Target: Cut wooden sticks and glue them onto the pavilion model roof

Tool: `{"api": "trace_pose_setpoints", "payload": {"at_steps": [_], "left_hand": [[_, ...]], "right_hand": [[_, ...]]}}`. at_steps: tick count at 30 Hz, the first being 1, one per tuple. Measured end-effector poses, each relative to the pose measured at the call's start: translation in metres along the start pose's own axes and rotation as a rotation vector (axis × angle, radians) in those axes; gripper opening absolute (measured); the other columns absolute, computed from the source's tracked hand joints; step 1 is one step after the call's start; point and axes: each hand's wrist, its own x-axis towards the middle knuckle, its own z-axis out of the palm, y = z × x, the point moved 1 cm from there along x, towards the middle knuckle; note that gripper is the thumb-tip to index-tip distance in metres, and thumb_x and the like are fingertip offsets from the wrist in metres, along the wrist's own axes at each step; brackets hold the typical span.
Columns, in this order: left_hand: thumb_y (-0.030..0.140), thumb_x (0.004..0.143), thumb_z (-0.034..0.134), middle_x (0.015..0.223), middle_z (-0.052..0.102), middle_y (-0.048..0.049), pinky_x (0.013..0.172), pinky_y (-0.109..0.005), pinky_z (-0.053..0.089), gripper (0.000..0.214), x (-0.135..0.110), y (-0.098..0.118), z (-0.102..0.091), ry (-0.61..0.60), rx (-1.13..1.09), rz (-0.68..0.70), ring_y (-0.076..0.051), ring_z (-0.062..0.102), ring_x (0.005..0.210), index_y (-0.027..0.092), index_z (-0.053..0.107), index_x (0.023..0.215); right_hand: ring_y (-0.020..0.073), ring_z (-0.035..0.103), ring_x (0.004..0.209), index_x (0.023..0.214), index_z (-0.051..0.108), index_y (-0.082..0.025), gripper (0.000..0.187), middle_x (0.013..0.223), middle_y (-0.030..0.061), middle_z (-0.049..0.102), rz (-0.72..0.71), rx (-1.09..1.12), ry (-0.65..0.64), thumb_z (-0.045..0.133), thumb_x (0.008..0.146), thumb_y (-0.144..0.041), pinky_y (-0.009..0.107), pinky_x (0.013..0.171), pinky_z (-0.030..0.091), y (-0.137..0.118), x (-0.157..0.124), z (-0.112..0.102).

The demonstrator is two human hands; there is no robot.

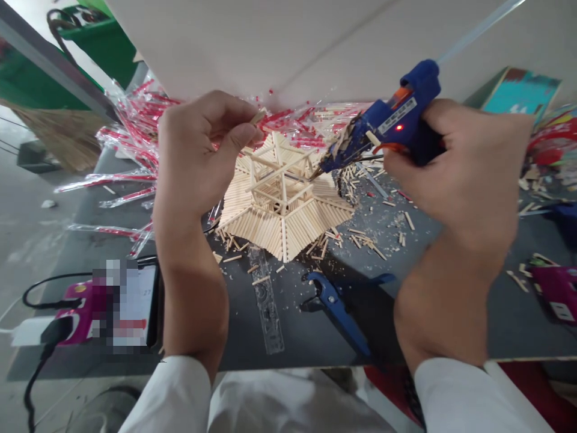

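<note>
A star-shaped model of thin wooden sticks (300, 231) sits on the dark table, with an open six-sided frame of sticks rising at its centre. My left hand (211, 138) pinches a short wooden stick (258, 116) above the model's far left side. Wrapped around a blue hot glue gun (396, 120), my right hand (455, 156) holds it with its red light lit. The nozzle points down and left at the right side of the frame; whether it touches cannot be made out. Another short stick (373, 138) shows near my right fingers, against the gun.
Blue-handled cutters (336, 307) and a clear ruler (267, 307) lie in front of the model. Stick offcuts (360, 237) litter the table. Clear wrappers with red (135, 108) pile up behind. A phone (139, 300) and a purple power strip (74, 307) with cables lie at left.
</note>
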Motion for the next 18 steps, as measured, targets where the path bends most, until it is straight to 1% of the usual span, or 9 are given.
{"api": "trace_pose_setpoints", "payload": {"at_steps": [3, 6, 9, 11, 12, 15, 18], "left_hand": [[0.017, 0.085, 0.083, 0.086, 0.080, 0.0001, 0.074, -0.042, 0.063, 0.015, 0.000, 0.001, 0.002, -0.010, -0.010, 0.017, -0.022, 0.078, 0.083, 0.022, 0.081, 0.098], [0.020, 0.083, 0.085, 0.088, 0.079, -0.0006, 0.074, -0.045, 0.064, 0.016, 0.000, 0.005, 0.001, -0.031, -0.030, 0.023, -0.024, 0.078, 0.083, 0.024, 0.081, 0.098], [0.027, 0.090, 0.079, 0.096, 0.079, -0.0004, 0.084, -0.049, 0.066, 0.013, 0.000, 0.012, -0.002, -0.102, 0.028, -0.054, -0.025, 0.078, 0.092, 0.030, 0.079, 0.103], [0.028, 0.094, 0.073, 0.101, 0.079, -0.0004, 0.091, -0.051, 0.065, 0.014, -0.001, 0.017, -0.004, -0.147, 0.061, -0.101, -0.025, 0.078, 0.098, 0.033, 0.078, 0.107], [0.028, 0.095, 0.072, 0.102, 0.079, -0.0006, 0.092, -0.051, 0.065, 0.015, -0.001, 0.018, -0.005, -0.158, 0.070, -0.104, -0.025, 0.078, 0.099, 0.033, 0.078, 0.108], [0.024, 0.092, 0.076, 0.098, 0.080, -0.0004, 0.089, -0.050, 0.066, 0.014, -0.001, 0.021, -0.004, -0.135, 0.074, -0.049, -0.025, 0.078, 0.094, 0.029, 0.079, 0.105], [0.019, 0.090, 0.077, 0.096, 0.080, -0.0009, 0.088, -0.047, 0.067, 0.015, -0.001, 0.023, -0.002, -0.152, 0.089, -0.002, -0.023, 0.077, 0.090, 0.025, 0.080, 0.103]], "right_hand": [[0.0204, 0.063, 0.069, 0.109, 0.077, -0.020, 0.034, 0.084, 0.0051, 0.074, -0.002, 0.023, 0.015, 0.073, 0.075, -0.022, 0.032, 0.066, 0.040, 0.002, -0.002, -0.002], [0.0233, 0.069, 0.075, 0.116, 0.078, -0.022, 0.040, 0.091, 0.0063, 0.078, 0.006, 0.010, 0.011, 0.074, 0.076, -0.022, 0.033, 0.069, 0.045, 0.004, -0.003, -0.003], [0.0233, 0.071, 0.077, 0.124, 0.076, -0.023, 0.047, 0.095, 0.0062, 0.080, -0.003, -0.022, 0.002, 0.073, 0.077, -0.022, 0.031, 0.069, 0.047, 0.003, -0.004, -0.005], [0.0223, 0.070, 0.075, 0.127, 0.076, -0.023, 0.051, 0.093, 0.0065, 0.080, -0.008, -0.026, 0.002, 0.073, 0.077, -0.020, 0.031, 0.067, 0.046, 0.002, -0.004, -0.006], [0.0221, 0.069, 0.074, 0.127, 0.076, -0.023, 0.052, 0.091, 0.0068, 0.079, -0.005, -0.025, 0.001, 0.073, 0.076, -0.019, 0.031, 0.067, 0.046, 0.002, -0.005, -0.006], [0.0231, 0.069, 0.075, 0.128, 0.076, -0.022, 0.053, 0.089, 0.0079, 0.079, 0.002, -0.028, -0.005, 0.074, 0.075, -0.018, 0.032, 0.067, 0.045, 0.000, -0.006, -0.009], [0.0225, 0.070, 0.078, 0.132, 0.074, -0.025, 0.055, 0.095, 0.0079, 0.080, 0.034, -0.051, -0.009, 0.075, 0.077, -0.022, 0.031, 0.067, 0.045, 0.005, -0.008, -0.014]]}}
